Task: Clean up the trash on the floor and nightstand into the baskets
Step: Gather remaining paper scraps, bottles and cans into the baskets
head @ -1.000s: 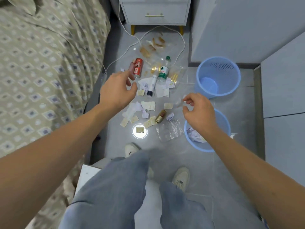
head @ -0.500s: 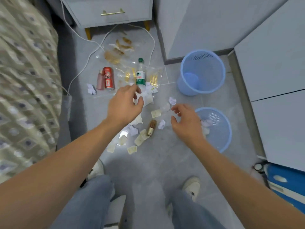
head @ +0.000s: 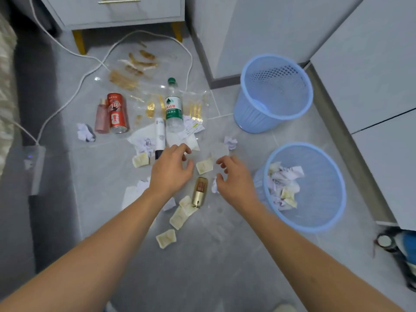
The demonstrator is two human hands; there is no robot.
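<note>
Our left hand [head: 170, 170] and right hand [head: 235, 180], grips loosely curled and holding nothing, hover over a cream paper scrap [head: 204, 165] on the floor [head: 202, 255], the gold bottle [head: 199, 192] between our wrists, the paper-filled basket [head: 315, 221] just beside our right hand, the empty basket [head: 273, 113] beyond.

Bare floor [head: 202, 266] near the feet was open. Ahead, scraps, gold vial [head: 200, 192] and plastic bottle [head: 173, 106] crowded the path. Two baskets, near [head: 308, 226] and far [head: 247, 118], blocked the right; white cable [head: 67, 102] looped across the left
</note>
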